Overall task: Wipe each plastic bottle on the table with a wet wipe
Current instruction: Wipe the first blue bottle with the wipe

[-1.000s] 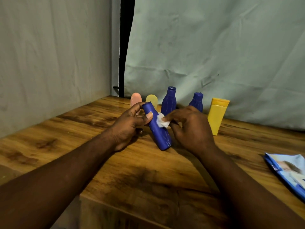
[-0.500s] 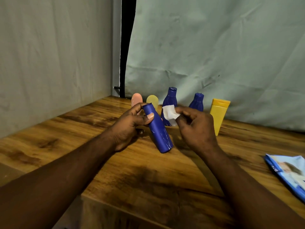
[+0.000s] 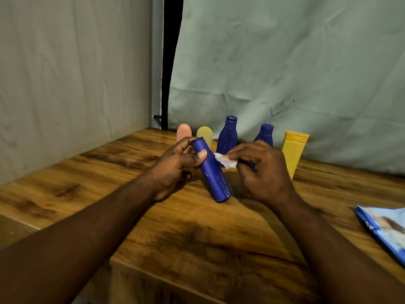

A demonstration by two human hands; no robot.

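My left hand grips a slim blue bottle near its top, tilted with its base resting low toward the table. My right hand pinches a small crumpled white wet wipe and holds it against the bottle's upper right side. Behind stand a pink bottle, a pale yellow bottle, two dark blue bottles and an orange-yellow bottle, the last three partly hidden by my hands.
The wooden table has a front edge close to me and a left edge dropping away. A blue wet-wipe pack lies at the right edge. Grey-green cloth hangs behind and to the left.
My right hand lifted the wipe off the bottle half a second ago and has now brought it back against the bottle's upper side. My left hand has kept its grip.
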